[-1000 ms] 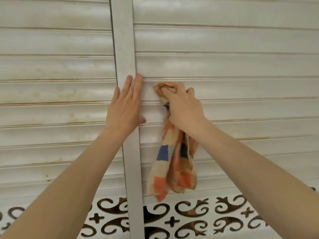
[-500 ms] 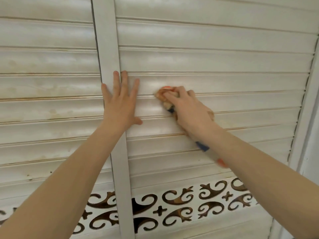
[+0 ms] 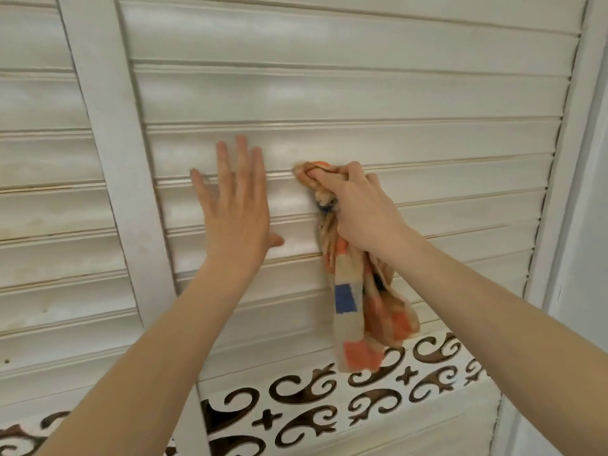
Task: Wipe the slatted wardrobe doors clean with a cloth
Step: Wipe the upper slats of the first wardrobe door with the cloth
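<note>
Cloth [image 3: 358, 311] is bunched in our right hand [image 3: 358, 209], fingers curled tight round it, top pressed on a slat, the rest dangling. Our left hand [image 3: 237, 218] lies flat just beside, fingers straight and spread, on the right wardrobe door [image 3: 427, 143].

A home interior, shown by white slatted wardrobe doors [image 3: 345, 97] with a cut-out scrollwork band [image 3: 332, 403] below.

L hand [image 3: 237, 218] & R hand [image 3: 362, 212] bare, forearms [image 3: 148, 357] too.
</note>
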